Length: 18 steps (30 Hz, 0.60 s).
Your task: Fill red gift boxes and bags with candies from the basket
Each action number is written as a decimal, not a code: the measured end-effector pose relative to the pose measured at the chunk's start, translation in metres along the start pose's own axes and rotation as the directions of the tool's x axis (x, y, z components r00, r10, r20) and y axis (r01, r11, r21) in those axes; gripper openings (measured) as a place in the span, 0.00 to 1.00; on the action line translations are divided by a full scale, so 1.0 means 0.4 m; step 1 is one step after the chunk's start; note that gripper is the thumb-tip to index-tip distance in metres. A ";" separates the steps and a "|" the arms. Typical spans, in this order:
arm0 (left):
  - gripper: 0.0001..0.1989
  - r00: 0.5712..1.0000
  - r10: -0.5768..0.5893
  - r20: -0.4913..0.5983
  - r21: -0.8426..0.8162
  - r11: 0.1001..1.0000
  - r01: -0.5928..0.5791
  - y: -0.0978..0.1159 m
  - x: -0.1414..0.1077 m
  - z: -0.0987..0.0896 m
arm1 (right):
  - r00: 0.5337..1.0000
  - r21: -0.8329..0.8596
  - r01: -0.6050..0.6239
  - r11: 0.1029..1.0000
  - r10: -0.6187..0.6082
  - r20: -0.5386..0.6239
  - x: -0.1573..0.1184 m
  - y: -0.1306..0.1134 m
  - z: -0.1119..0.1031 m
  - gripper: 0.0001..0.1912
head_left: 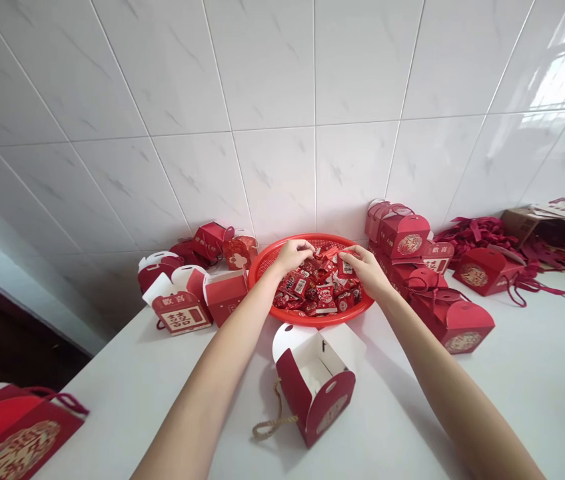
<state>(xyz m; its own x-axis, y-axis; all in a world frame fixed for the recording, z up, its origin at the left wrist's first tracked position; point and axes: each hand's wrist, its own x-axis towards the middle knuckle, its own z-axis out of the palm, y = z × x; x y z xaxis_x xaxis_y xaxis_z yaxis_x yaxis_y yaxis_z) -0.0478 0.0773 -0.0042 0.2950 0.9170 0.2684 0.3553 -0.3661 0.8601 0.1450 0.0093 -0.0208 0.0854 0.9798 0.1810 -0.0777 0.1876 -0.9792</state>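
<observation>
A red plastic basket (307, 320) full of red wrapped candies (325, 293) stands against the wall. Over its left part, my left hand (293, 257) has its fingers curled together; whatever they pinch is hidden. At the right side of the basket, my right hand (366, 272) is closed on a red candy with a white label (346, 267), between thumb and fingers. Nearer me, between my forearms, stands a dark red gift box (320, 407) with its flaps up and its white inside showing. A twine handle (275, 423) hangs from its left side and lies on the table.
Several red gift boxes (181, 313) stand left of the basket. More are stacked on the right (405, 240). Behind them lie red ribbons (482, 233) and a cardboard carton (520, 225). Another box (17, 433) stands at the near left. A tiled wall (275, 173) bounds the white table (522, 373).
</observation>
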 end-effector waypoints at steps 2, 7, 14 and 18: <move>0.05 0.999 -0.033 -0.014 -0.053 0.998 0.032 0.005 -0.001 -0.001 | 1.000 -0.004 -0.007 1.000 0.007 0.006 0.000 0.001 0.000 0.18; 0.06 0.998 -0.059 -0.024 -0.143 0.988 0.055 0.012 -0.007 -0.006 | 0.999 -0.007 -0.016 1.000 0.017 0.038 -0.001 0.001 0.000 0.20; 0.06 0.999 -0.038 0.007 -0.210 0.977 0.039 0.011 -0.004 -0.010 | 0.998 -0.007 -0.001 1.000 0.001 0.058 -0.005 -0.004 -0.003 0.22; 0.05 0.996 -0.069 0.063 -0.289 0.953 0.085 0.020 -0.009 -0.009 | 0.998 0.008 0.020 1.000 -0.020 0.066 -0.005 -0.004 -0.003 0.24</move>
<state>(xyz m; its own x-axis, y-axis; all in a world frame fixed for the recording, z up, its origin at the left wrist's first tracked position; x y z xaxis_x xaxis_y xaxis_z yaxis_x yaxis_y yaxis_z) -0.0491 0.0717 0.0034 0.3255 0.9282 0.1804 0.1070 -0.2257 0.9683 0.1461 0.0069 -0.0198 0.0210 0.9782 0.2065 -0.0841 0.2075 -0.9746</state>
